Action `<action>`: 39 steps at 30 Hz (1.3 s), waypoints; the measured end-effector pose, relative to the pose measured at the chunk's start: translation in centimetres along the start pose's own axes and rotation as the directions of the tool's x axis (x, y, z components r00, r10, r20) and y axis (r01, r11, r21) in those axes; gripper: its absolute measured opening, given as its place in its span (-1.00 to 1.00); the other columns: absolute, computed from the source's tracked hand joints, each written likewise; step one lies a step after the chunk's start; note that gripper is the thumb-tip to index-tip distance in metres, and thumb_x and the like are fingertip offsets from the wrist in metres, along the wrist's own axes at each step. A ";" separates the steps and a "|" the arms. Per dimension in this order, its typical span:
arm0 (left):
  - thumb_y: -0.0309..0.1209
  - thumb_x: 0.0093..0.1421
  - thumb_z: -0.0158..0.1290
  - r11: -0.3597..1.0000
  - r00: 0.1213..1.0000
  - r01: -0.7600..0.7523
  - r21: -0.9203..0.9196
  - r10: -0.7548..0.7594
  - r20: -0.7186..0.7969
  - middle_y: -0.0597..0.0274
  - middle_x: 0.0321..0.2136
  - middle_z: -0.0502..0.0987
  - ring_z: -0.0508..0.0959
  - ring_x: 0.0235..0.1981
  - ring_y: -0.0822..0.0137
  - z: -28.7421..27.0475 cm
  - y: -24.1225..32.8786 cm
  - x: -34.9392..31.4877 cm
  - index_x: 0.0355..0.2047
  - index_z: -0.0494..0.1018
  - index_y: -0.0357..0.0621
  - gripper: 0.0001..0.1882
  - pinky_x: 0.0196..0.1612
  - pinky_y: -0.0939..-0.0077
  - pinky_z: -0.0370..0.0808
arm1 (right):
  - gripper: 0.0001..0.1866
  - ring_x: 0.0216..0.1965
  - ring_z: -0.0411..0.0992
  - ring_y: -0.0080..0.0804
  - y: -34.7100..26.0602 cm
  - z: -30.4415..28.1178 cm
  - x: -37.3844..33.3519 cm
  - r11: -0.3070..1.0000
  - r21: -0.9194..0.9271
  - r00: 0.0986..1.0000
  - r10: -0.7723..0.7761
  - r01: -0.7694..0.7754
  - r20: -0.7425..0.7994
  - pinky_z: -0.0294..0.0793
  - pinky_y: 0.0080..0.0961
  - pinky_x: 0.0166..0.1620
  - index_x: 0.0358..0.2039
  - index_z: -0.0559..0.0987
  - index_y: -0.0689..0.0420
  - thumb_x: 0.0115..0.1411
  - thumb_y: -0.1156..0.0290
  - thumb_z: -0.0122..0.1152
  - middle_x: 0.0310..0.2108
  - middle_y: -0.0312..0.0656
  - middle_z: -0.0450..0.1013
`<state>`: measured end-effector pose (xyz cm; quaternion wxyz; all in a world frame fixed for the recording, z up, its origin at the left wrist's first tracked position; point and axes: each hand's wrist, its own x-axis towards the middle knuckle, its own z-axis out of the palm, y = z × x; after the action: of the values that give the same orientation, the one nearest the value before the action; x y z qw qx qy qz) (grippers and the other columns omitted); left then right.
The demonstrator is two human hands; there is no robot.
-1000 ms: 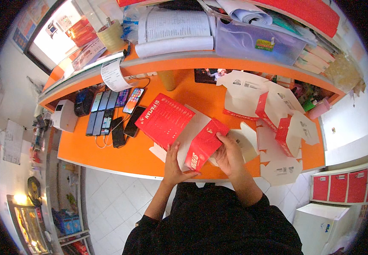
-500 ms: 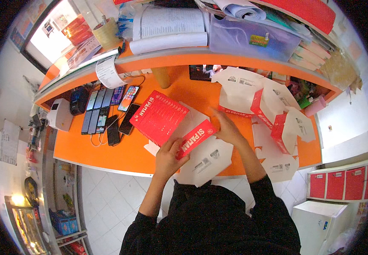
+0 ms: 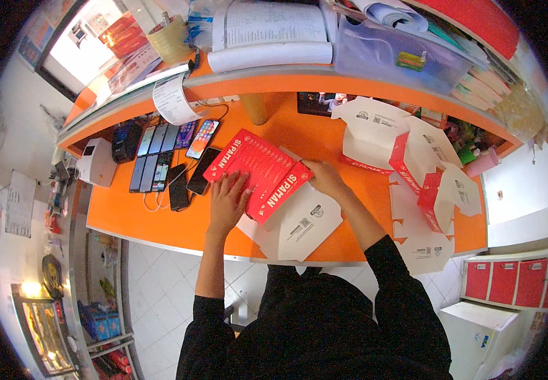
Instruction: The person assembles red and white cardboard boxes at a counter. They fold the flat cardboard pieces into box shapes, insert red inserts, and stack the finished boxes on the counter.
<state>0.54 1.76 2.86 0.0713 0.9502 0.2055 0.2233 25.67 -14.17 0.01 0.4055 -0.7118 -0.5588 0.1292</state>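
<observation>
A red and white food carton (image 3: 249, 168), partly folded, lies over the orange desktop in front of me. Its red panels face up, and a white flap (image 3: 309, 228) spreads out toward my body. My left hand (image 3: 228, 195) rests on the carton's near-left red panel, fingers stretched out and apart. At the carton's right corner, my right hand (image 3: 328, 179) pinches the end of the narrow red panel; the thumb is partly hidden. To the right sit several part-folded cartons (image 3: 413, 155) of the same kind, overlapping one another.
Several phones (image 3: 160, 155) with cables lie on the desk's left side, beside a white device (image 3: 97, 161). An orange-edged shelf (image 3: 274, 80) crosses above, holding papers (image 3: 271, 28) and a clear purple bin (image 3: 394, 54). A paper slip (image 3: 176, 101) hangs from it.
My left hand has shifted from the carton's near edge onto its red panel, fingers spread. My right hand has closed on the right corner. The wide red panel now lies closer against the narrow one.
</observation>
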 end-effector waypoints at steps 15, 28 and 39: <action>-0.23 0.29 -0.12 0.999 0.999 -0.032 -0.006 0.032 0.009 -0.03 0.17 0.28 0.24 0.21 -0.05 2.6 1.2 4.1 0.13 0.31 -0.10 -0.56 0.28 0.06 0.10 | -0.42 -0.33 0.48 -0.46 0.3 -1.9 -1.6 0.946 0.305 0.978 0.045 -0.108 0.206 0.54 -0.48 -0.31 0.06 0.46 0.03 -0.04 0.51 0.35 -0.30 -0.20 0.51; -0.17 0.30 -0.15 0.999 0.998 -0.006 -0.036 0.008 0.069 0.09 0.21 0.25 0.16 0.28 0.03 3.0 0.8 4.0 0.15 0.32 0.02 -0.56 0.32 0.03 0.02 | -0.32 -0.42 0.27 -0.57 3.9 0.1 -2.0 0.923 0.382 0.962 -0.060 -0.048 0.266 0.34 -0.60 -0.36 0.26 0.31 -0.07 0.11 0.52 0.25 -0.47 -0.40 0.27; -0.18 0.31 -0.15 0.999 0.997 -0.045 0.006 0.045 0.068 0.02 0.20 0.26 0.19 0.25 -0.03 2.7 0.8 3.9 0.17 0.30 -0.06 -0.54 0.30 0.09 0.07 | -0.61 -0.49 0.30 -0.60 1.7 2.1 -2.1 0.751 0.582 0.949 0.222 -0.312 0.222 0.37 -0.59 -0.42 0.09 0.48 0.07 0.22 0.41 0.12 -0.41 -0.36 0.43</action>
<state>5.20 2.55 2.17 0.0694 0.9619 0.1823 0.1916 24.79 -15.26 -3.18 0.5503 -0.6044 -0.4065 0.4083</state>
